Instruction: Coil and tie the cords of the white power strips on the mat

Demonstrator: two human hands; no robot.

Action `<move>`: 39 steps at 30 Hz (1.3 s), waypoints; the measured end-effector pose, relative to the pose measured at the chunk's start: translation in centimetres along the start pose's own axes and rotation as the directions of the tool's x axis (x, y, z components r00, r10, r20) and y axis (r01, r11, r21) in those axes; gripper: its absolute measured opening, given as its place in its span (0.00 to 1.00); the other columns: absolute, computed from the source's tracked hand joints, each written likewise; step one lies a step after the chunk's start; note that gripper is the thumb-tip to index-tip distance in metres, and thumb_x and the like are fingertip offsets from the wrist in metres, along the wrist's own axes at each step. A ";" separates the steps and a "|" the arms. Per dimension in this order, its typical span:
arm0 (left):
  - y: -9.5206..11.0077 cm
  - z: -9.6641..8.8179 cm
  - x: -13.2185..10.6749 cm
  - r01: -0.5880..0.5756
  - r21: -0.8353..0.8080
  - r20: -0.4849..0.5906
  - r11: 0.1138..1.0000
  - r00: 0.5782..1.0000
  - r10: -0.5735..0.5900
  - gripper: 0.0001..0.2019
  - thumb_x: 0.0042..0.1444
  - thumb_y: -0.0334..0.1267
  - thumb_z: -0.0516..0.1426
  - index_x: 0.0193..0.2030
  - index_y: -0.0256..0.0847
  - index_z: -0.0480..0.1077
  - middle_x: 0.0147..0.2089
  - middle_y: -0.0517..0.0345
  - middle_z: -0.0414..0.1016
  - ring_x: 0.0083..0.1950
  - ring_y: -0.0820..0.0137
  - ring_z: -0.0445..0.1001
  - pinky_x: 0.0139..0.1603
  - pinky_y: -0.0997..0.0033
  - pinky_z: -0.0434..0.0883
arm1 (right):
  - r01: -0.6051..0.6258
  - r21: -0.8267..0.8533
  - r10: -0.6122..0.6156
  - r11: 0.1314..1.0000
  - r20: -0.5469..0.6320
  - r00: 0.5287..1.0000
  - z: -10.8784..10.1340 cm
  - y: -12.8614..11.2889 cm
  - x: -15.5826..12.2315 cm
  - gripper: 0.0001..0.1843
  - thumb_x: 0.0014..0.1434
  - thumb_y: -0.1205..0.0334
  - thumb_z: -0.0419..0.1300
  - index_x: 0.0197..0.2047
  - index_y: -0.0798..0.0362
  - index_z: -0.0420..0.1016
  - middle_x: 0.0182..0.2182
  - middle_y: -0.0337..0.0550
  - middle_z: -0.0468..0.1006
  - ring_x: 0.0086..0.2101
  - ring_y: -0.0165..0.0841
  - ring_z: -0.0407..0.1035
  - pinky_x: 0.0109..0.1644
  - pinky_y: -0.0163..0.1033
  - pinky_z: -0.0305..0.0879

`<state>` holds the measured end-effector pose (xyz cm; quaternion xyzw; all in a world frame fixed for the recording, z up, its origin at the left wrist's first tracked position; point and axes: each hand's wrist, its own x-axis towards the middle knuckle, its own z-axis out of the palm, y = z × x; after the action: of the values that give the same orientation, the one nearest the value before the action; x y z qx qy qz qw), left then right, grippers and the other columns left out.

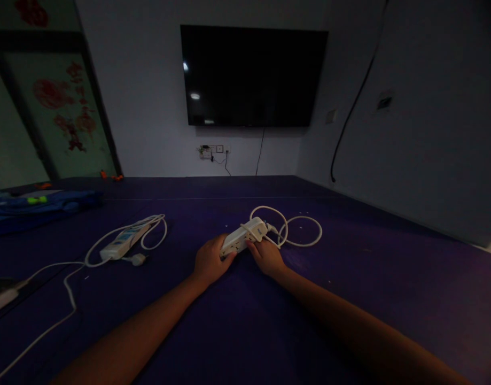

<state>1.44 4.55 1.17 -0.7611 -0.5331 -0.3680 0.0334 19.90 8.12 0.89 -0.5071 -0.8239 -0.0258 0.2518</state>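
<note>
Evidently partway, we gripped the power strip (238, 240) at twelve o'clock in left hand (210, 259) and right hand (268, 257), its cord (287, 227) lying across it, loops toward three o'clock seemingly left ungathered.

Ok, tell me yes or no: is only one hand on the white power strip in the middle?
No, the left hand grips one end of the white power strip while the right hand holds it nearer the other.
</note>
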 end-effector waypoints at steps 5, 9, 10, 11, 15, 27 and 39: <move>0.1 0.0 -0.1 -0.004 0.003 -0.010 1.000 1.000 0.004 0.20 0.51 0.46 0.54 0.50 0.44 0.62 0.46 0.54 0.73 0.44 0.64 0.71 0.45 0.65 0.67 | 0.011 0.001 -0.011 1.000 -0.004 1.000 0.1 0.0 0.0 0.26 0.65 0.53 0.36 0.43 0.57 0.72 0.38 0.50 0.76 0.41 0.36 0.69 0.43 0.35 0.61; 0.0 0.0 -0.1 -0.008 0.001 -0.007 1.000 1.000 0.008 0.21 0.51 0.45 0.55 0.51 0.44 0.62 0.47 0.54 0.72 0.45 0.64 0.71 0.46 0.65 0.67 | 0.011 0.008 -0.010 1.000 -0.019 1.000 0.1 0.0 -0.1 0.25 0.65 0.54 0.37 0.45 0.56 0.71 0.40 0.50 0.76 0.43 0.36 0.68 0.45 0.35 0.60; 0.0 0.0 -0.1 -0.004 0.004 -0.003 1.000 1.000 0.004 0.21 0.51 0.44 0.55 0.52 0.44 0.61 0.47 0.54 0.72 0.45 0.64 0.71 0.46 0.65 0.67 | 0.010 0.008 -0.010 1.000 -0.019 1.000 0.1 0.0 -0.1 0.25 0.65 0.54 0.37 0.45 0.56 0.71 0.40 0.50 0.76 0.43 0.36 0.68 0.45 0.35 0.60; 0.0 0.0 -0.1 0.001 0.009 0.001 1.000 1.000 -0.001 0.21 0.50 0.44 0.55 0.52 0.44 0.61 0.47 0.54 0.72 0.45 0.64 0.71 0.46 0.65 0.67 | 0.011 0.008 -0.011 1.000 -0.018 1.000 0.1 -0.1 -0.1 0.25 0.65 0.54 0.37 0.45 0.56 0.71 0.40 0.50 0.76 0.43 0.36 0.68 0.45 0.35 0.60; -0.1 0.1 0.0 -0.004 0.015 -0.003 1.000 1.000 0.004 0.21 0.50 0.45 0.55 0.51 0.44 0.62 0.47 0.54 0.72 0.46 0.64 0.71 0.46 0.65 0.67 | 0.019 0.003 -0.019 1.000 -0.013 1.000 0.0 -0.1 -0.2 0.25 0.65 0.54 0.37 0.43 0.57 0.71 0.39 0.50 0.76 0.42 0.36 0.69 0.45 0.35 0.60; -0.1 0.0 0.0 -0.025 0.015 -0.006 1.000 1.000 0.025 0.20 0.51 0.46 0.54 0.51 0.44 0.62 0.46 0.55 0.73 0.45 0.64 0.72 0.45 0.66 0.68 | 0.026 0.000 -0.026 1.000 -0.029 0.999 0.2 0.0 -0.1 0.25 0.65 0.54 0.36 0.42 0.57 0.71 0.38 0.49 0.76 0.41 0.35 0.69 0.43 0.34 0.60; 0.0 0.0 0.1 0.013 0.023 0.020 1.000 1.000 -0.013 0.20 0.51 0.46 0.54 0.50 0.44 0.63 0.46 0.54 0.73 0.44 0.64 0.71 0.44 0.66 0.68 | 0.021 -0.007 -0.021 1.000 -0.011 1.000 0.4 0.3 0.0 0.25 0.65 0.54 0.36 0.43 0.57 0.70 0.40 0.50 0.75 0.42 0.36 0.68 0.44 0.35 0.59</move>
<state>1.47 4.62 1.18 -0.7608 -0.5425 -0.3546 0.0345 19.95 8.36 0.44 -0.4989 -0.8278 -0.0342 0.2543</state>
